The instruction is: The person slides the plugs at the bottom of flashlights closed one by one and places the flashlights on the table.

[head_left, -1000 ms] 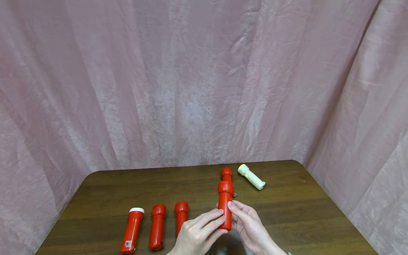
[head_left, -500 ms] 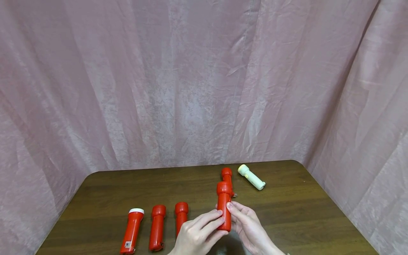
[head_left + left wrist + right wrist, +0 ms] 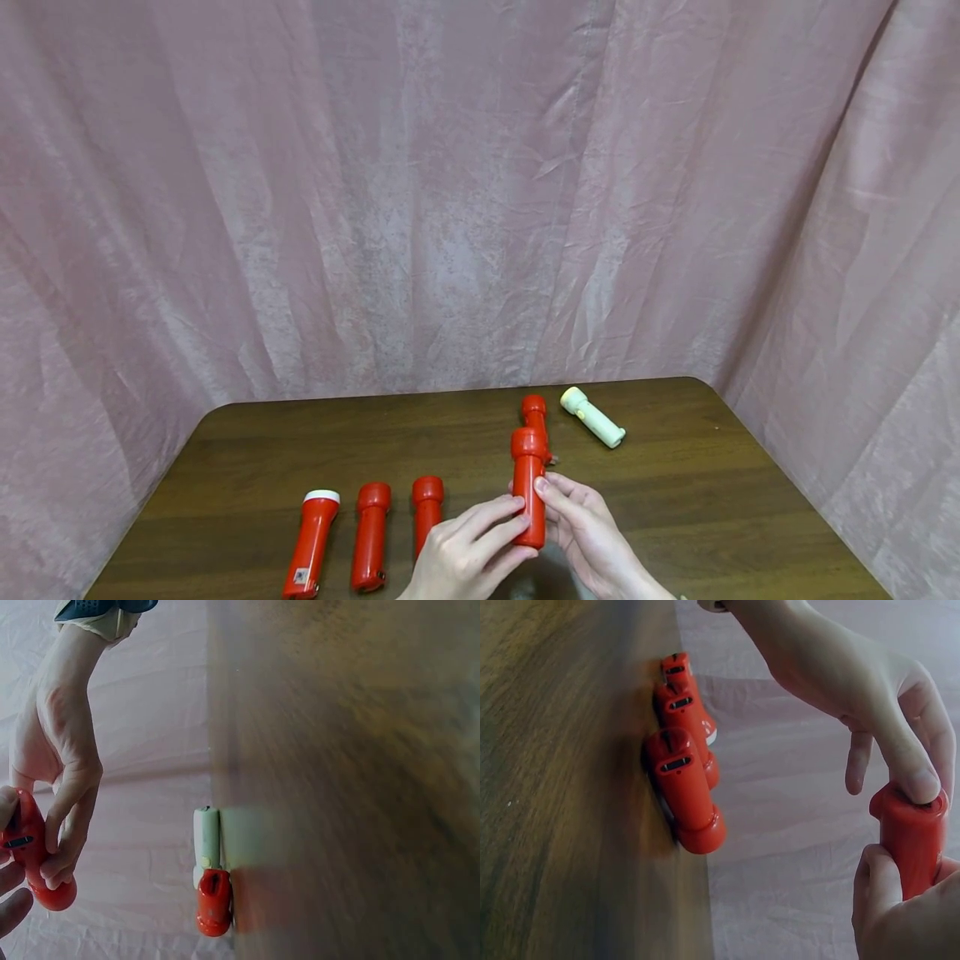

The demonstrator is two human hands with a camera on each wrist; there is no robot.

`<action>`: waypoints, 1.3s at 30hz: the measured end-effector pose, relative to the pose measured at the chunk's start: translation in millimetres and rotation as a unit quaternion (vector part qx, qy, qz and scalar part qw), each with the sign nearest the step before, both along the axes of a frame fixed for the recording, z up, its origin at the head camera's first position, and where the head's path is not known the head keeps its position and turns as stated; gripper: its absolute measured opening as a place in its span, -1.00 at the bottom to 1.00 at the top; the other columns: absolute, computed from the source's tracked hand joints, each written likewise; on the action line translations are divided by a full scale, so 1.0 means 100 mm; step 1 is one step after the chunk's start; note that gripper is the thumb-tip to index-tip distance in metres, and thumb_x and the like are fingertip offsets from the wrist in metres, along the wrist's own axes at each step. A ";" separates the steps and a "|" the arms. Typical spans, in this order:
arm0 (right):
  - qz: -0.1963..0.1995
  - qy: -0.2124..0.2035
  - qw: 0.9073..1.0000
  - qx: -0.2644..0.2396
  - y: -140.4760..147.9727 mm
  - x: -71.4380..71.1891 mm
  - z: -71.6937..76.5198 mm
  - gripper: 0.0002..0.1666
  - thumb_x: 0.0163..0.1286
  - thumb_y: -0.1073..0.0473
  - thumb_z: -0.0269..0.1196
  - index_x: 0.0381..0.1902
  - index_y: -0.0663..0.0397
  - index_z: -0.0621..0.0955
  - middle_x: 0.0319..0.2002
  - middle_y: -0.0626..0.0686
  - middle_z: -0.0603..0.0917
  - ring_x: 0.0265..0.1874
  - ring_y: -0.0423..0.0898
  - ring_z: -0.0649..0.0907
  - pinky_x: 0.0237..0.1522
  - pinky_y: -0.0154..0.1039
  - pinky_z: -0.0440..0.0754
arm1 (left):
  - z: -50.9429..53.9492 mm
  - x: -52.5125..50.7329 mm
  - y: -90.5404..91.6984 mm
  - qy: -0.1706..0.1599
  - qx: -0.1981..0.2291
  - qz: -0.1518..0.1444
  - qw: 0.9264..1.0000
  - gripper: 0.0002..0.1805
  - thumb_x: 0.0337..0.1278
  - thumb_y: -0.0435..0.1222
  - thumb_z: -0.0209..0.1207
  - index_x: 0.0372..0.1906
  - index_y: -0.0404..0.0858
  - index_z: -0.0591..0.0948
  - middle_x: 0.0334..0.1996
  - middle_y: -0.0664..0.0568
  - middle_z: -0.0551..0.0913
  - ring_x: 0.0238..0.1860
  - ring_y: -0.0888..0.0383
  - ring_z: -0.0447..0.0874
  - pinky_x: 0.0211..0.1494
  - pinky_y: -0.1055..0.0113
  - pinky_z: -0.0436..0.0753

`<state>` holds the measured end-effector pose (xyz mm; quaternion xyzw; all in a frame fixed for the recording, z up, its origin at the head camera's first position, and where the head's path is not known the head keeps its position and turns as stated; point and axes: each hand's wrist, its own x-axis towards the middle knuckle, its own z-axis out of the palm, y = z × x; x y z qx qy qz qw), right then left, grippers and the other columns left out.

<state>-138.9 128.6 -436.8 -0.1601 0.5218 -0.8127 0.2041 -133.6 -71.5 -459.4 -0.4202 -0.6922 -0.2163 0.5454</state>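
Slightly lower than a second ago, the held red flashlight (image 3: pixel 529 492) has dipped a little, while both hands keep nearly the same positions and the flashlights on the table lie where they were. It is up off the tabletop, its wide head pointing away from the person. Both hands are clamped on it: the left hand (image 3: pixel 468 550) lays its fingers along the left side, and the right wrist view shows its thumb (image 3: pixel 921 784) pressed on the tail end; the right hand (image 3: pixel 588 533) grips from the right, thumb on the barrel.

Just beyond the held one, partly hidden by it, is the rear red flashlight (image 3: pixel 534 412), with the pale greenish-white flashlight (image 3: pixel 592 417) slanting beside it. To the left lie three more in a row: the white-rimmed red flashlight (image 3: pixel 311 546) with a small label near its tail, the all-red middle flashlight (image 3: pixel 370 537), and the third red flashlight (image 3: pixel 428 508), its lower part covered by the left hand. All rest on the brown wood-grain table (image 3: pixel 675 500), backed by a pink curtain (image 3: pixel 450 208).
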 end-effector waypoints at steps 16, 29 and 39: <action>-0.013 0.036 0.999 0.030 0.02 0.01 -0.10 -0.65 0.66 0.28 0.01 0.28 0.18 0.54 -0.01 -0.16 0.84 -0.01 -0.26 0.81 0.08 -0.27 0.81 | -0.04 0.02 -0.08 -0.050 0.021 -0.046 0.997 -0.68 0.50 -0.04 0.23 -0.08 -0.21 0.80 -0.12 -0.03 0.83 -0.13 0.15 0.84 -0.04 0.45 0.79; -0.081 0.068 0.983 0.150 -0.02 0.08 -0.09 -0.33 0.54 0.27 0.21 0.40 0.68 0.33 -0.07 -0.15 0.82 -0.12 -0.29 0.81 -0.08 -0.30 0.81 | 0.16 0.15 -0.10 -0.298 0.138 -0.024 0.944 -0.65 0.21 -0.30 0.46 0.10 -0.18 0.77 0.02 0.04 0.83 -0.05 0.14 0.86 -0.11 0.61 0.73; -0.138 0.172 0.937 0.270 -0.10 0.08 -0.07 -0.47 0.44 0.24 0.37 0.25 0.48 0.59 0.03 0.34 0.80 -0.08 -0.35 0.75 0.08 -0.45 0.70 | 0.40 0.00 -0.25 -0.411 0.105 -0.018 0.906 -0.59 0.25 -0.24 0.44 0.19 -0.10 0.75 0.13 0.08 0.80 0.07 0.09 0.84 -0.12 0.46 0.80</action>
